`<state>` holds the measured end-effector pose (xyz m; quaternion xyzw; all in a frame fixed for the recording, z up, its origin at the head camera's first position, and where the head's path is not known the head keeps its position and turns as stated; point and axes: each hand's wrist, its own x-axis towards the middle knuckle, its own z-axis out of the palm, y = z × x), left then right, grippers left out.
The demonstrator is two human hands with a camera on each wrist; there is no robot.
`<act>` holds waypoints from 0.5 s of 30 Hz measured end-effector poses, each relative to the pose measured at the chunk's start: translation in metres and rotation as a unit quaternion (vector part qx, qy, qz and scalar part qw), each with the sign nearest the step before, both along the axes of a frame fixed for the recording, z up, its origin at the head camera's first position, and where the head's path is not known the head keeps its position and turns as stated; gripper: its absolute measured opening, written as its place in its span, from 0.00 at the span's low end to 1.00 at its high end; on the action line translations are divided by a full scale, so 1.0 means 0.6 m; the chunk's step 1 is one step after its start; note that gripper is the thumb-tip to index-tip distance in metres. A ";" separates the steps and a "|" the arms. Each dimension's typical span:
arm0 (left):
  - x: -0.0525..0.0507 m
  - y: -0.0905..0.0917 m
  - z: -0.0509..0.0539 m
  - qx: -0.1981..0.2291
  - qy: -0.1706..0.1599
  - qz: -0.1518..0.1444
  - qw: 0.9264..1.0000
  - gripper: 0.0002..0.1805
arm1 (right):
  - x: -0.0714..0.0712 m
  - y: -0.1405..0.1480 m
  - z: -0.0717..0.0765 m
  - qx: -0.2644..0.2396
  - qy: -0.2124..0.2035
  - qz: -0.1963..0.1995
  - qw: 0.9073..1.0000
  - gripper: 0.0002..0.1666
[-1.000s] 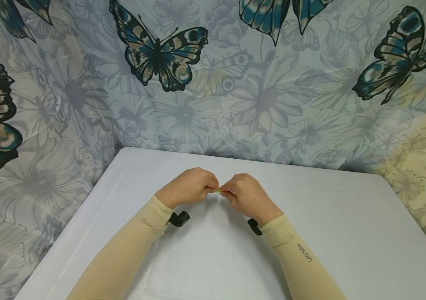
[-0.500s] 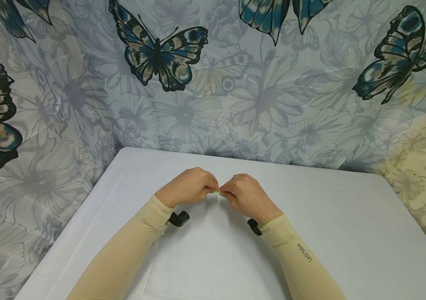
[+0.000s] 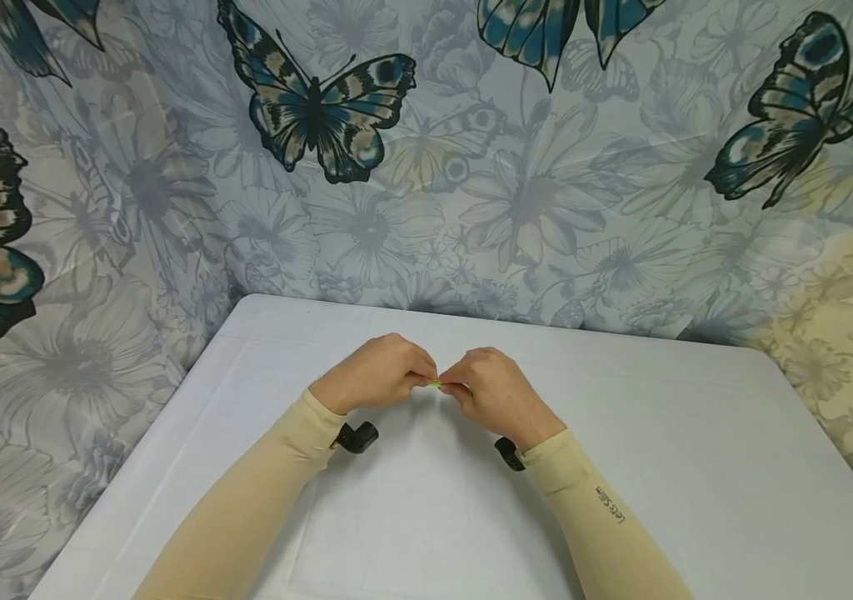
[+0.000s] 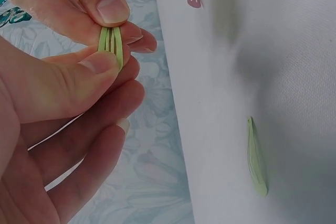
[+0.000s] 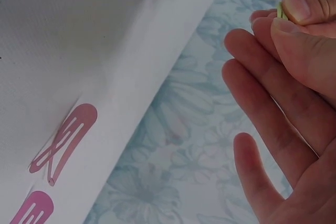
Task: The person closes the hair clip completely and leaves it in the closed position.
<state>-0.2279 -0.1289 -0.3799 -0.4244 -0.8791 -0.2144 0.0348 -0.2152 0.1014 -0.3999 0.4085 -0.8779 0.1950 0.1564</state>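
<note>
A light green snap hair clip is pinched between both hands, above the table. In the left wrist view, my left hand grips its lower end between thumb and forefinger. My right hand pinches the other end, thumb tip on top. Only the clip's slotted middle shows; its ends are hidden under the fingers. From the head view it is just a small green strip between my left hand and the right fingertips. In the right wrist view, the other fingers of my right hand are spread apart.
On the white table lies another green hair clip. A dusty-pink clip, its parts splayed apart, lies beside a brighter pink clip. Black wrist cameras sit under both wrists. Butterfly-patterned cloth hangs behind the table.
</note>
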 end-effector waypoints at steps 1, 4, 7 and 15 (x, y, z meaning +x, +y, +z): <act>0.000 0.000 0.000 0.002 0.000 -0.001 1.000 0.12 | 0.000 0.000 0.000 -0.001 -0.002 0.001 1.000 0.06; 0.000 -0.001 0.000 0.007 -0.005 -0.002 1.000 0.13 | -0.001 -0.001 0.001 -0.004 -0.010 0.002 1.000 0.06; 0.000 -0.002 0.000 0.010 -0.010 -0.001 1.000 0.13 | -0.001 -0.001 0.001 -0.005 -0.015 0.003 1.000 0.06; 0.000 -0.001 0.000 0.014 -0.014 -0.007 1.000 0.14 | -0.001 0.000 0.001 -0.010 -0.025 0.005 1.000 0.06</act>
